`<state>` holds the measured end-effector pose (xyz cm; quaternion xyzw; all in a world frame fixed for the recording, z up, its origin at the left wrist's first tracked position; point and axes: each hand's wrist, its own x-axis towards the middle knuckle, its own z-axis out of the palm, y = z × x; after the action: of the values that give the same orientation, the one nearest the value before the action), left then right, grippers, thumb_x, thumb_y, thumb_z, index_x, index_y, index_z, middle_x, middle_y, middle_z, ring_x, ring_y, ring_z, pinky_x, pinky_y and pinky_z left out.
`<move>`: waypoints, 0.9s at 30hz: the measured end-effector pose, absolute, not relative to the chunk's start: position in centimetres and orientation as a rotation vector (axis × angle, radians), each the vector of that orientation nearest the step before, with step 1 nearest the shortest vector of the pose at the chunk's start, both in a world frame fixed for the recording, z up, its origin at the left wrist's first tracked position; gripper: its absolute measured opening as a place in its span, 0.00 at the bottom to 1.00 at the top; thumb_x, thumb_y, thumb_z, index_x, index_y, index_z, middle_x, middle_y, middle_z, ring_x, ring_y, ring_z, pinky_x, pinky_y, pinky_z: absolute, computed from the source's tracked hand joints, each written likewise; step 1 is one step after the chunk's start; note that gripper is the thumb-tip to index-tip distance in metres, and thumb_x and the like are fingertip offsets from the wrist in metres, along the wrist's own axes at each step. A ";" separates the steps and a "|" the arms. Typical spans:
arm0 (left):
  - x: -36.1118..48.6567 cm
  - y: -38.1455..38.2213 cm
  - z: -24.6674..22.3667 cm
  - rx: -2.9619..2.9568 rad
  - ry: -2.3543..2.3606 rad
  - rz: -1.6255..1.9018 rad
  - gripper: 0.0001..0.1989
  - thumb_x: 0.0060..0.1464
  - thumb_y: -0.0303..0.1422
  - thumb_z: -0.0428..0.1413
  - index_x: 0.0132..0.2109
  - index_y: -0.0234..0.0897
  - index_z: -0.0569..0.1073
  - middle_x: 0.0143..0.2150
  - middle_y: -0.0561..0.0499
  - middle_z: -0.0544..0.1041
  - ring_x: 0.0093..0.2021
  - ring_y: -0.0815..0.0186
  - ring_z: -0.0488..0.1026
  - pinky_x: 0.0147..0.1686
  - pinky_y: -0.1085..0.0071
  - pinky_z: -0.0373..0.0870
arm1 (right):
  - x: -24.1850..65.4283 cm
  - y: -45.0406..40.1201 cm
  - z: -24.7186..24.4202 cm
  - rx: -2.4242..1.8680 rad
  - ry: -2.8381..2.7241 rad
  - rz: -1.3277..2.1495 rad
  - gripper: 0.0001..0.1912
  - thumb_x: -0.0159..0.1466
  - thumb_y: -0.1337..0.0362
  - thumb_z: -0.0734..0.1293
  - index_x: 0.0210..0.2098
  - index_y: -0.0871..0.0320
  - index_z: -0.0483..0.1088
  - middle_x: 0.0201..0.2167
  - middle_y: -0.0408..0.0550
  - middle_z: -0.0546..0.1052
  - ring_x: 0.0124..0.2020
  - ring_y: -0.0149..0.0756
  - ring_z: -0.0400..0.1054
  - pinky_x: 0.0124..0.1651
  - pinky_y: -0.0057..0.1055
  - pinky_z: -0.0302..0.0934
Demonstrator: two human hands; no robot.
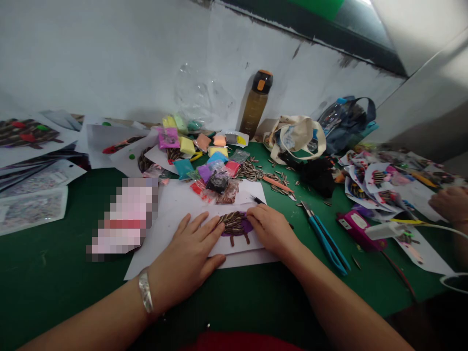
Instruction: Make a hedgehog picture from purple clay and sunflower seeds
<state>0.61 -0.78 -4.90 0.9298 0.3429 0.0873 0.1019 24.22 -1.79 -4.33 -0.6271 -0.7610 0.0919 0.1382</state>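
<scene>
1 brn btl (253, 108), 1 tote (300, 123), 1 pr scissors (320, 231), 1 bracelet (145, 291), 3 hands (193, 248)

My left hand (193, 248) lies spread on the white paper (168, 204) near the front edge of the green desk (69, 287), its fingertips at the left side of a seed-covered figure (234, 224) with purple backing and two brown legs. My right hand (272, 229) pinches at the figure's right end. Beyond the paper lie colored clay packets (215, 168) and loose striped seeds (252, 170); toward the right edge are blue-handled scissors (329, 248) and a magenta box (360, 229). A bottle (255, 105) stands at the back edge, beside a cloth bag (296, 136).
</scene>
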 end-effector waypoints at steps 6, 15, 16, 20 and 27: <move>0.7 -0.8 -4.8 2.750 1.011 0.259 0.26 0.60 0.44 0.51 0.61 0.39 0.65 0.63 0.45 0.64 0.64 0.47 0.55 0.61 0.44 0.49 | 23.7 -1.7 -4.7 -1.740 -2.350 0.099 0.12 0.67 0.69 0.56 0.32 0.59 0.71 0.30 0.48 0.71 0.33 0.34 0.64 0.37 0.28 0.53; 0.7 -0.7 -4.7 2.778 1.014 0.227 0.26 0.60 0.44 0.50 0.61 0.38 0.64 0.63 0.45 0.64 0.64 0.47 0.55 0.60 0.44 0.50 | 24.3 -2.0 -4.4 -1.754 -2.131 0.144 0.10 0.66 0.64 0.60 0.35 0.57 0.74 0.32 0.48 0.72 0.36 0.35 0.64 0.39 0.29 0.56; 0.7 -0.7 -4.7 2.779 1.010 0.223 0.26 0.60 0.44 0.51 0.61 0.38 0.64 0.63 0.45 0.64 0.64 0.47 0.55 0.61 0.45 0.50 | 24.5 -2.0 -4.3 -1.767 -2.084 0.149 0.10 0.65 0.64 0.61 0.35 0.57 0.74 0.32 0.48 0.71 0.37 0.35 0.65 0.40 0.29 0.57; 0.6 -0.7 -4.8 2.780 1.006 0.215 0.26 0.60 0.43 0.51 0.61 0.37 0.64 0.63 0.45 0.64 0.64 0.47 0.55 0.60 0.44 0.50 | 24.8 -2.0 -4.3 -1.760 -2.104 0.178 0.11 0.64 0.66 0.61 0.30 0.57 0.74 0.30 0.47 0.71 0.36 0.35 0.65 0.40 0.29 0.57; 0.6 -0.7 -4.9 2.788 1.004 0.254 0.26 0.59 0.42 0.52 0.61 0.38 0.64 0.63 0.44 0.64 0.64 0.47 0.56 0.60 0.44 0.50 | 23.9 -1.7 -5.1 -1.688 -2.185 0.150 0.12 0.65 0.67 0.61 0.30 0.59 0.75 0.30 0.49 0.72 0.36 0.35 0.65 0.41 0.30 0.57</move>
<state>0.64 -0.72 -4.94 0.9341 0.3365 0.0852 0.0837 23.93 -1.70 -5.06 -0.5997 -0.7762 0.0533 0.1870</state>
